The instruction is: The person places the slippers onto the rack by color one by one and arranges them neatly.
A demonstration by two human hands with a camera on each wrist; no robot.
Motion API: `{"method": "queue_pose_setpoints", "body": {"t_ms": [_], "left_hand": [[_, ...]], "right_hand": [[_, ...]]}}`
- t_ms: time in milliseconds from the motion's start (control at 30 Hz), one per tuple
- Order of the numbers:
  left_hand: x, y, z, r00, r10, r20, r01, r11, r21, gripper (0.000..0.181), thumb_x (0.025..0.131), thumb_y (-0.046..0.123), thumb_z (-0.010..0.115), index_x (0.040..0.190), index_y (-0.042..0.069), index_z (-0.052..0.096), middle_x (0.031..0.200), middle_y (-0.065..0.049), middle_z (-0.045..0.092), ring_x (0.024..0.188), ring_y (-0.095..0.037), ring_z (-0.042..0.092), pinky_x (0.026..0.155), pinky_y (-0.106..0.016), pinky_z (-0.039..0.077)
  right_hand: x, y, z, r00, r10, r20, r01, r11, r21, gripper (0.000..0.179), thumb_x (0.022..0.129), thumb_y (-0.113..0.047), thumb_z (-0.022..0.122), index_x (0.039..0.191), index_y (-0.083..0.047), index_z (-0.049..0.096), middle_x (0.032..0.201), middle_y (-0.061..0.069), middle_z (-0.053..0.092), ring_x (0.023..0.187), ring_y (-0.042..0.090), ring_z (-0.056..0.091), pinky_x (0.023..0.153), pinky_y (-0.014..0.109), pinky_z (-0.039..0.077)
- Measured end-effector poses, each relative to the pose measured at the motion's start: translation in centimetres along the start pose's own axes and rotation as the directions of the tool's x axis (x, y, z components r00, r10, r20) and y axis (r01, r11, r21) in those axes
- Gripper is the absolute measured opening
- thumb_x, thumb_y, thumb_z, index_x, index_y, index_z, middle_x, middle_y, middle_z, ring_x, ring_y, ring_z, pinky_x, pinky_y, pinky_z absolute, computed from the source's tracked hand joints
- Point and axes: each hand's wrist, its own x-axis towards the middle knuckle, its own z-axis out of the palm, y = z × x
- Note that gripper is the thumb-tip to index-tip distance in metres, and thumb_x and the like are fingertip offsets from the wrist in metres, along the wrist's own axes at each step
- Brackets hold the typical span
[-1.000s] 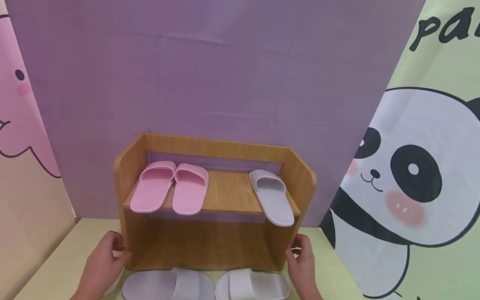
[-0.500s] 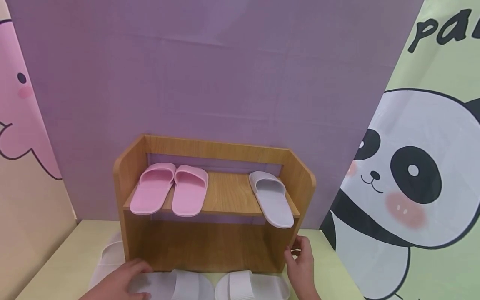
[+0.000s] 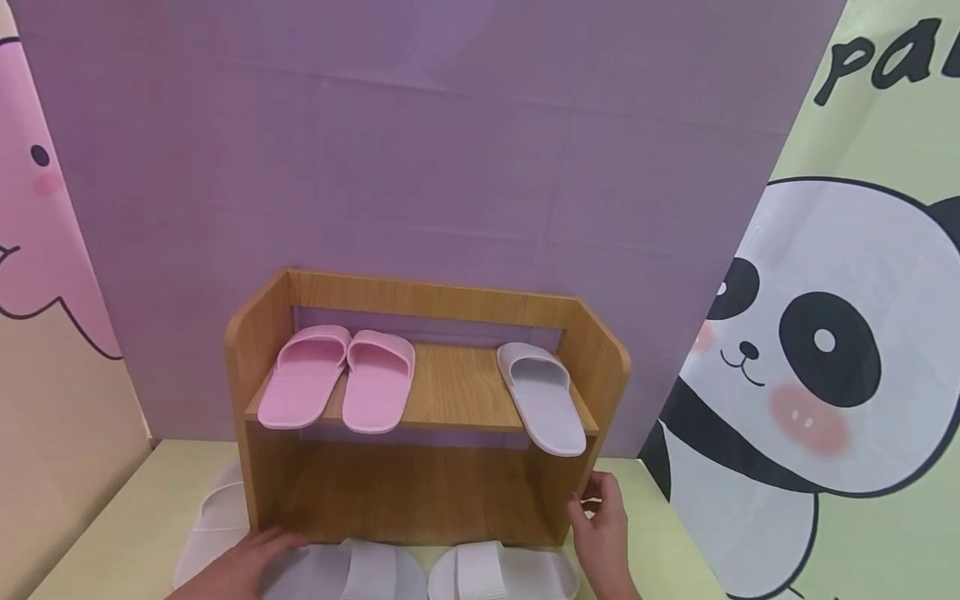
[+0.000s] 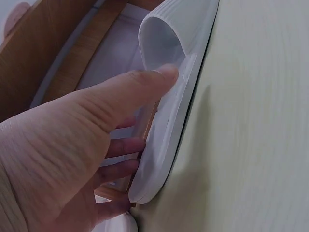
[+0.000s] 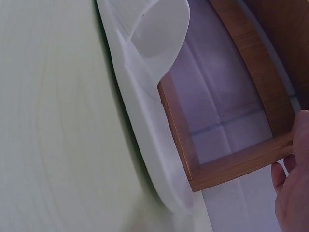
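A wooden shoe rack [image 3: 468, 396] stands against the purple backdrop, and my right hand [image 3: 603, 533] pinches the front edge of its right side panel. My left hand [image 3: 234, 568] is at the sole end of a white slipper [image 4: 169, 113] lying in front of the rack. In the left wrist view its thumb is over the slipper, and the other fingers reach out on the rack side, not closed round it. A second white slipper [image 3: 536, 571] lies to the right, strap inward. Two pink slippers [image 3: 378, 392] and one pale grey slipper [image 3: 551, 408] sit on the upper shelf.
Another white slipper [image 3: 217, 525] lies left of the rack, partly hidden by the left hand. The pale yellow tabletop [image 3: 127, 525] extends to both sides. A panda print [image 3: 825, 350] covers the right wall, and a pink cartoon print [image 3: 52, 225] the left.
My left hand has left the rack's left side panel and moved right and down to the white slipper in front. The right hand stays at the rack's right side panel.
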Motion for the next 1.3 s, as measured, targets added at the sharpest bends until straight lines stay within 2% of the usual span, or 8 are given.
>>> {"method": "queue_pose_setpoints", "body": {"t_ms": [133, 233, 400, 633, 833, 1067, 1233, 1300], "left_hand": [[-0.4, -0.8, 0.3, 0.994, 0.094, -0.047, -0.09, 0.993, 0.081, 0.078, 0.086, 0.066, 0.087, 0.146, 0.02, 0.067, 0.146, -0.009, 0.061, 0.128, -0.04, 0.059, 0.102, -0.062, 0.058], [-0.6, -1.2, 0.3, 0.985, 0.159, -0.067, -0.15, 0.981, 0.127, 0.076, 0.088, 0.068, 0.084, 0.145, 0.021, 0.068, 0.142, -0.006, 0.063, 0.126, -0.031, 0.06, 0.1, -0.049, 0.059], [-0.7, -1.4, 0.2, 0.967, 0.238, -0.09, -0.221, 0.961, 0.165, 0.075, 0.088, 0.073, 0.082, 0.142, 0.022, 0.071, 0.134, 0.001, 0.065, 0.12, -0.017, 0.059, 0.098, -0.04, 0.059], [-1.1, -1.6, 0.6, 0.915, 0.37, -0.162, -0.317, 0.907, 0.278, 0.077, 0.087, 0.073, 0.082, 0.138, 0.016, 0.074, 0.129, -0.002, 0.068, 0.117, -0.022, 0.062, 0.093, -0.039, 0.06], [-1.3, -1.3, 0.5, 0.951, 0.29, -0.109, -0.263, 0.943, 0.205, 0.076, 0.089, 0.07, 0.082, 0.141, 0.016, 0.073, 0.132, -0.004, 0.067, 0.122, -0.025, 0.061, 0.098, -0.041, 0.059], [-1.1, -0.9, 0.3, 0.974, 0.214, -0.067, -0.201, 0.966, 0.162, 0.073, 0.087, 0.07, 0.083, 0.139, 0.019, 0.073, 0.132, 0.0, 0.066, 0.123, -0.026, 0.059, 0.101, -0.042, 0.058], [-1.0, -1.3, 0.6, 0.971, 0.226, -0.077, -0.213, 0.965, 0.151, 0.071, 0.086, 0.074, 0.081, 0.136, 0.024, 0.073, 0.132, 0.004, 0.065, 0.122, -0.024, 0.059, 0.102, -0.043, 0.058], [-0.9, -1.8, 0.8, 0.96, 0.264, -0.095, -0.245, 0.954, 0.171, 0.073, 0.085, 0.079, 0.078, 0.135, 0.025, 0.071, 0.13, 0.007, 0.065, 0.12, -0.02, 0.059, 0.1, -0.041, 0.058]], "right_hand": [[0.1, -0.1, 0.1, 1.0, 0.002, 0.011, -0.002, 1.0, 0.002, 0.033, 0.102, 0.006, 0.066, 0.13, -0.007, 0.056, 0.12, 0.007, 0.065, 0.106, 0.016, 0.059, 0.091, 0.035, 0.058], [0.0, -0.2, 0.0, 1.0, 0.004, 0.007, -0.004, 1.0, -0.006, 0.033, 0.101, 0.007, 0.066, 0.13, -0.007, 0.056, 0.119, 0.006, 0.065, 0.105, 0.016, 0.058, 0.09, 0.031, 0.057], [0.0, -0.3, -0.1, 1.0, 0.003, 0.009, -0.003, 1.0, -0.007, 0.033, 0.101, 0.007, 0.066, 0.129, -0.007, 0.056, 0.119, 0.007, 0.065, 0.105, 0.016, 0.058, 0.088, 0.026, 0.054], [0.1, -0.2, -0.1, 1.0, 0.019, 0.014, -0.019, 1.0, -0.006, 0.032, 0.102, 0.007, 0.066, 0.129, -0.007, 0.055, 0.121, 0.007, 0.065, 0.106, 0.017, 0.058, 0.088, 0.02, 0.052], [0.0, 0.1, -0.1, 1.0, 0.005, 0.001, -0.005, 1.0, -0.001, 0.032, 0.1, 0.009, 0.066, 0.127, -0.006, 0.056, 0.119, 0.008, 0.065, 0.104, 0.018, 0.059, 0.089, 0.031, 0.057], [0.0, 0.0, -0.2, 1.0, 0.009, 0.011, -0.009, 1.0, -0.01, 0.032, 0.102, 0.007, 0.065, 0.128, -0.006, 0.055, 0.121, 0.008, 0.065, 0.105, 0.017, 0.058, 0.088, 0.025, 0.055], [0.0, 0.0, -0.1, 1.0, 0.016, 0.014, -0.016, 1.0, -0.018, 0.032, 0.102, 0.006, 0.065, 0.13, -0.006, 0.054, 0.122, 0.008, 0.064, 0.106, 0.017, 0.058, 0.089, 0.025, 0.055], [0.0, 0.0, 0.0, 1.0, 0.015, 0.011, -0.015, 1.0, -0.018, 0.032, 0.102, 0.006, 0.065, 0.13, -0.006, 0.054, 0.121, 0.007, 0.064, 0.106, 0.017, 0.058, 0.09, 0.027, 0.056]]}}
